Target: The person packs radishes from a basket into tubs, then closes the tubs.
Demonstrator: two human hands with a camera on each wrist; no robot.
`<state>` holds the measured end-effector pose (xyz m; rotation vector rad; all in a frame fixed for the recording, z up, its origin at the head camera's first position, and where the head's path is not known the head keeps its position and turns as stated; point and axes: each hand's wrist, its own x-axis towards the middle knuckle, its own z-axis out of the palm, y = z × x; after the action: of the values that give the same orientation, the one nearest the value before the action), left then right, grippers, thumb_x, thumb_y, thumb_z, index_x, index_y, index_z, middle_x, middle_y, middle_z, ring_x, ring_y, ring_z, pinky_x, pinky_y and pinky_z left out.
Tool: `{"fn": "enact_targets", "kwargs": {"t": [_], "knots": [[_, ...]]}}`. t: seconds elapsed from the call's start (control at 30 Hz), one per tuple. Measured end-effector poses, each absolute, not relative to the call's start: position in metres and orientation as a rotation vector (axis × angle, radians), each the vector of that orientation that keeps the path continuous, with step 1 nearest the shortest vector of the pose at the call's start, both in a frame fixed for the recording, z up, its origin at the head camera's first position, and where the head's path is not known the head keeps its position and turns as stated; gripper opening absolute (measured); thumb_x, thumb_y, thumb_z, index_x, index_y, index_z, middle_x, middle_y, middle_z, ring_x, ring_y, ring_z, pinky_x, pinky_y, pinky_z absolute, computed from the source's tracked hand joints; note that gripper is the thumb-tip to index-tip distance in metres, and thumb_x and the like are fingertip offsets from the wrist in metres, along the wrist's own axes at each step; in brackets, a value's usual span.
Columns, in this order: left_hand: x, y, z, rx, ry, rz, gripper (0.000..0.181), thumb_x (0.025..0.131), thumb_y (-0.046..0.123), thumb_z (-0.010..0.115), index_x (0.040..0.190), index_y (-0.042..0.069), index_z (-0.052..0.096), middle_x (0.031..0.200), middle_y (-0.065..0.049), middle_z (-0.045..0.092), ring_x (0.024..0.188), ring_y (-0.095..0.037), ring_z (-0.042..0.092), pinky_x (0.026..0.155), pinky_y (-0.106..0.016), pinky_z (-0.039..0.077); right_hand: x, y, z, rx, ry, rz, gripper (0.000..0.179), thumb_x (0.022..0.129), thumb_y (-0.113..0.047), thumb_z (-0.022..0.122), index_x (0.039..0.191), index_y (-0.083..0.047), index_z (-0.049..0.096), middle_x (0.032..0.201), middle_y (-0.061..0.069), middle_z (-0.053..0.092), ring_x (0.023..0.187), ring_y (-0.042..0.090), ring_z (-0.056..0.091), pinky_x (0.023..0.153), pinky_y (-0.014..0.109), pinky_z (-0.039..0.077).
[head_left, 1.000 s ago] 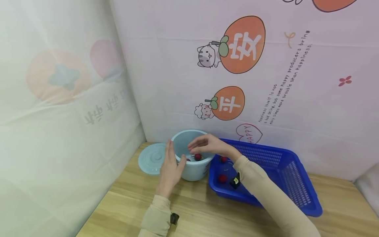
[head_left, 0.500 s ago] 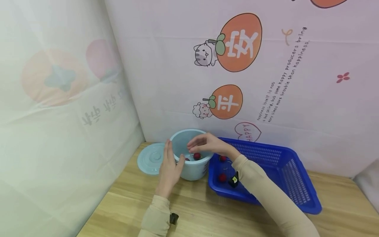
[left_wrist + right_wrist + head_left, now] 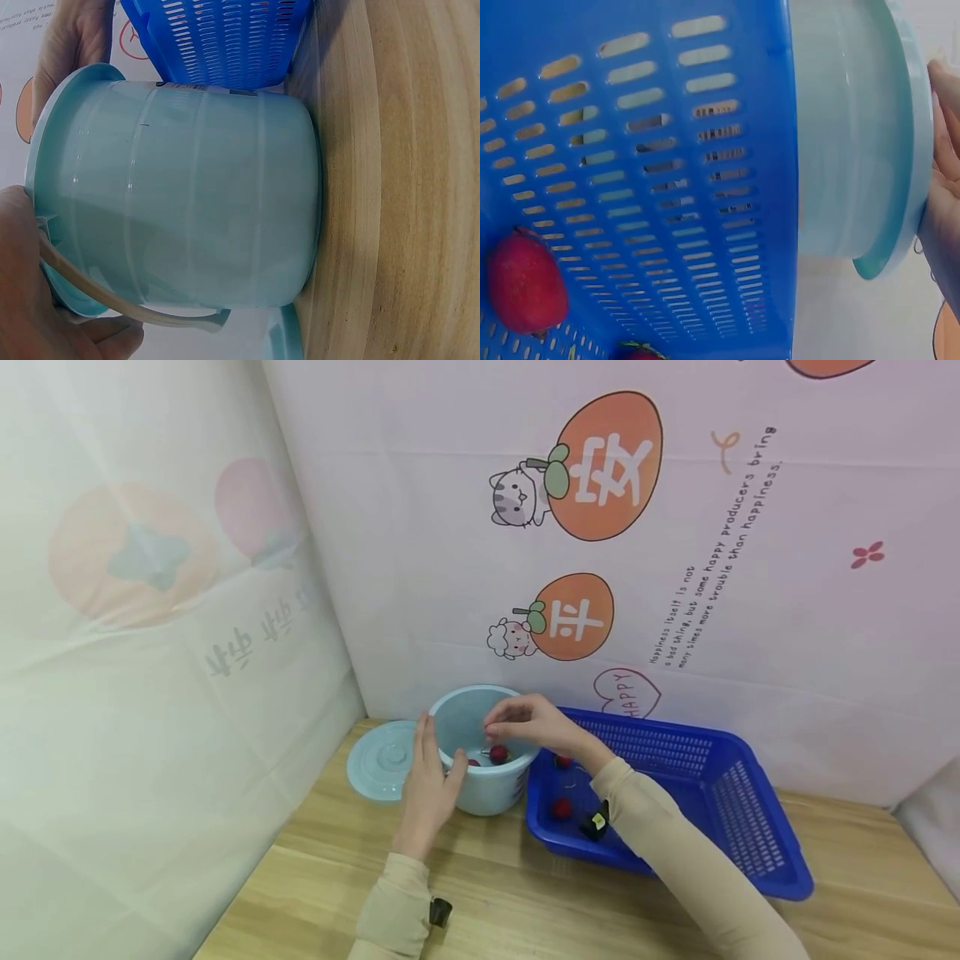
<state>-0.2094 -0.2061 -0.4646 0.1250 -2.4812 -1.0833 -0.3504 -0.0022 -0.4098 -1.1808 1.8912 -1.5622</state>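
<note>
A light blue bucket (image 3: 491, 793) stands upright on the table, with red radish-like pieces (image 3: 498, 754) inside it. My left hand (image 3: 429, 789) rests at the bucket's near left rim, fingers extended along the side and thumb at the front edge. In the left wrist view the bucket's pale handle (image 3: 127, 307) hangs by that hand. Over the bucket's mouth my right hand (image 3: 536, 725) hovers with bent fingers, the fingertips drawn together above the pieces. No object shows between them. Beside the bucket, a blue basket (image 3: 675, 793) contains more red radish-like pieces (image 3: 526, 281).
The bucket's round lid (image 3: 382, 762) lies on the wooden table (image 3: 315, 877), left of the bucket. A printed cloth (image 3: 450, 552) hangs behind, and another pale cloth (image 3: 135, 735) closes off the left side. The basket's perforated wall adjoins the bucket.
My right hand's fingers have bent inward and shifted slightly right and up above the bucket. My left hand stays at the rim. The view has shifted a little.
</note>
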Motion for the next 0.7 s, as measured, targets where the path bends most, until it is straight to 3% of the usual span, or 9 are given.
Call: {"fn": "enact_targets", "kwargs": {"t": [0.13,0.3,0.53,0.7], "knots": [[-0.21,-0.205,-0.464,0.128,-2.478,-1.097,0.08,0.108,0.037,0.056,0.17,0.009,0.014,0.178,-0.002,0.01,0.132,-0.043,0.058,0.105,-0.059,0.05,-0.352,0.005,-0.41,-1.08,1.879,-1.663,0.019,0.101,-0.013,0.073,0.116,-0.002,0.074,0.109,0.02,0.076,0.109,0.044,0.071,0.099,0.054,0.056],[-0.207,-0.203,-0.465,0.135,-2.475,-1.1,0.08,0.108,0.039,0.055,0.17,0.01,0.015,0.177,-0.001,0.012,0.13,-0.042,0.059,0.104,-0.059,0.052,-0.353,0.022,-0.412,-1.09,1.998,-1.645,0.02,0.099,-0.017,0.076,0.115,-0.005,0.077,0.108,0.013,0.077,0.106,0.034,0.073,0.099,0.055,0.056],[-0.208,-0.202,-0.467,0.121,-2.469,-1.087,0.079,0.108,0.04,0.054,0.17,0.008,0.016,0.177,-0.002,0.012,0.115,-0.037,0.065,0.096,-0.056,0.056,-0.366,0.058,-0.419,-1.057,2.25,-1.657,0.019,0.098,-0.023,0.078,0.112,-0.011,0.083,0.109,0.004,0.08,0.103,0.021,0.075,0.093,0.034,0.06],[-0.209,-0.203,-0.466,0.13,-2.456,-1.094,0.078,0.108,0.042,0.053,0.17,0.01,0.017,0.177,-0.002,0.013,0.119,-0.04,0.064,0.096,-0.058,0.055,-0.379,0.081,-0.425,-1.031,2.254,-1.683,0.021,0.099,-0.021,0.077,0.114,-0.007,0.082,0.109,0.007,0.08,0.104,0.023,0.075,0.095,0.043,0.06]]}}
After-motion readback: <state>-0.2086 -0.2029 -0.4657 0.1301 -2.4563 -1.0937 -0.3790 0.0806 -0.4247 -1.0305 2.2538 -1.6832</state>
